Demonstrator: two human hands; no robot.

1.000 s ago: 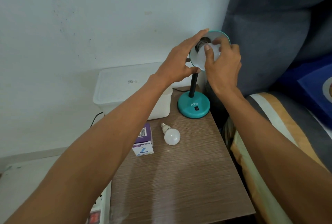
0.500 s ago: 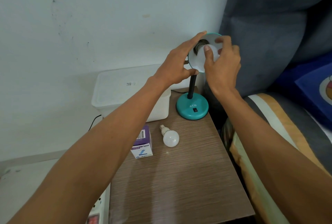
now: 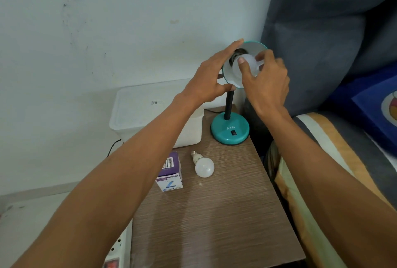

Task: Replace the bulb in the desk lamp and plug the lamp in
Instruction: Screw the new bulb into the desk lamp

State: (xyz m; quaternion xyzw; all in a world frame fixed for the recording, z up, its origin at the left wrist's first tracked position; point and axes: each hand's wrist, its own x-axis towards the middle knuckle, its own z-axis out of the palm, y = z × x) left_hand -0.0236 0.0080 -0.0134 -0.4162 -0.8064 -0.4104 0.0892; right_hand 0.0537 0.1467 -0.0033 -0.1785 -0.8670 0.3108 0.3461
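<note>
A teal desk lamp stands on its round base (image 3: 229, 131) at the far end of a wooden bedside table (image 3: 214, 214). Its shade (image 3: 253, 47) is tipped toward me. My left hand (image 3: 211, 78) grips the shade's left rim between thumb and fingers. My right hand (image 3: 265, 80) pinches a white bulb (image 3: 250, 61) that sits at the socket inside the shade. A second white bulb (image 3: 203, 165) lies loose on the table. Beside it stands a small purple and white bulb box (image 3: 170, 173).
A white lidded plastic box (image 3: 141, 113) stands against the wall behind the table. A black cord (image 3: 112, 147) runs down beside it. A white power strip (image 3: 117, 250) with a red switch lies on the floor at the lower left. A bed with a striped cover (image 3: 322, 160) borders the table's right side.
My right hand's fingers have shifted around the bulb in the shade, thumb moving lower. My left hand stays on the shade rim. The lamp, loose bulb and box have not moved.
</note>
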